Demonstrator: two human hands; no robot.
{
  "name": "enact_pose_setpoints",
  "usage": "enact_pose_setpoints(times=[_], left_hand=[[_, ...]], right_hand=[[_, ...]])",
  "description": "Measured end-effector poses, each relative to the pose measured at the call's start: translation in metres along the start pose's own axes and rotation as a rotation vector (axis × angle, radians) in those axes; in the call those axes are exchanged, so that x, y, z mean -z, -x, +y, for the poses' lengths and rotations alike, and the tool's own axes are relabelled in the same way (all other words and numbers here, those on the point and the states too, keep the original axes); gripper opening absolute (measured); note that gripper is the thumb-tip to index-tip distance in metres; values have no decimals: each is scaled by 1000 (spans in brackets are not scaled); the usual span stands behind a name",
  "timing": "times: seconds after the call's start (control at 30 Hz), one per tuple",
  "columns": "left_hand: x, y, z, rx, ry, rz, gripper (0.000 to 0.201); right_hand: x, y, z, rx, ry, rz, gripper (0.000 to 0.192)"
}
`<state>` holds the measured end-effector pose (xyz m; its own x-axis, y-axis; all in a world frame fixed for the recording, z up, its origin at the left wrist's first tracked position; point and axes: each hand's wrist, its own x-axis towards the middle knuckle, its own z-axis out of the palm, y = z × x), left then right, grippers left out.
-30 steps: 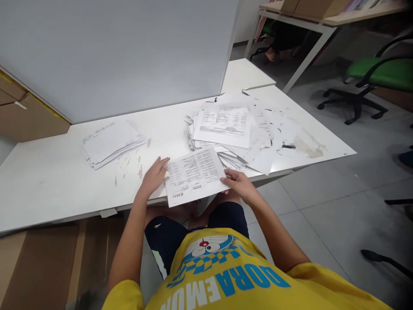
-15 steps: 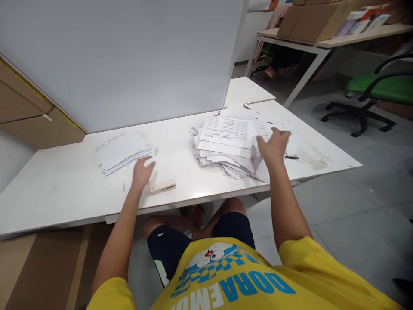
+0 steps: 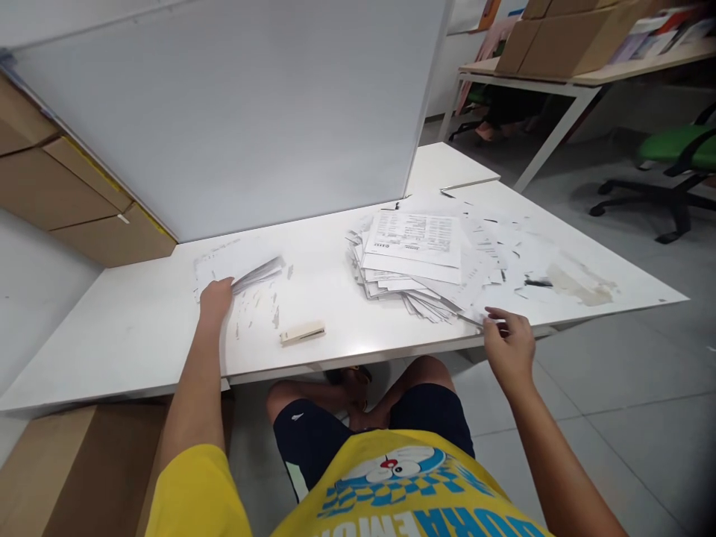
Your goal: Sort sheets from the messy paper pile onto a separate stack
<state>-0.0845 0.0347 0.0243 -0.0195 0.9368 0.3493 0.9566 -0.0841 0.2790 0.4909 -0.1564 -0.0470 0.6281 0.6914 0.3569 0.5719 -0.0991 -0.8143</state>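
The small paper stack [image 3: 238,265] is lifted at its edge by the left hand [image 3: 215,298], fingers closed on it; the right hand [image 3: 506,344], fingers loosely open, touches the large pile [image 3: 419,261] on the tabletop [image 3: 139,335].

i see bright, even indoor light, soft shadows under the surface [image 3: 139,350], and edges stretched by wide-angle distortion.

My wearer: yellow tee, dark shorts, bare arms.

I see a yellow short-sleeved T-shirt [image 3: 358,500] with a blue-and-white cartoon print and blue lettering, navy shorts [image 3: 335,432] with a small white mark, both forearms bare to the hands.
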Motion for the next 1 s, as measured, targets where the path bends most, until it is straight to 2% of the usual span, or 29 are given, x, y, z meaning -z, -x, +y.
enact_pose_setpoints(times=[0.1, 0.2, 0.27, 0.37, 0.4, 0.47, 0.57, 0.7, 0.77, 0.83, 0.93, 1.0], left_hand=[[5, 1, 1, 8, -29, -24, 35], [6, 5, 3, 2, -72, -42, 34], [4, 6, 4, 88, -128, -92, 47], [-1, 6, 5, 274, -196, -230, 79], [-3, 7, 5, 292, -206, -258, 84], [-6, 11, 9, 241, -228, -246, 82], [-9, 23, 19, 83, -226, -174, 67], [-10, 35, 31, -74, -164, -192, 61], [-11, 37, 31, -82, -141, -169, 61], [-13, 38, 28, -15, -112, -99, 59], [-16, 38, 22, 185, -75, 27, 58], [-19, 37, 22, 265, -34, 41, 62]], right_hand=[[0, -3, -14, 60, -31, 10, 31], [-8, -1, -36, 133, -78, -40, 29], [-18, 6, -50, 174, -112, -122, 29], [-35, 22, -64, 268, -165, -298, 28], [-40, 27, -66, 298, -180, -357, 28], [-47, 38, -69, 330, -206, -454, 28], [-55, 49, -70, 327, -238, -532, 28], [-70, 48, -81, 328, -266, -614, 29], [-87, 40, -95, 355, -258, -692, 30], [-113, 31, -116, 402, -207, -789, 32], [-167, 19, -155, 496, -47, -912, 38], [-205, 18, -180, 553, 59, -973, 43]])
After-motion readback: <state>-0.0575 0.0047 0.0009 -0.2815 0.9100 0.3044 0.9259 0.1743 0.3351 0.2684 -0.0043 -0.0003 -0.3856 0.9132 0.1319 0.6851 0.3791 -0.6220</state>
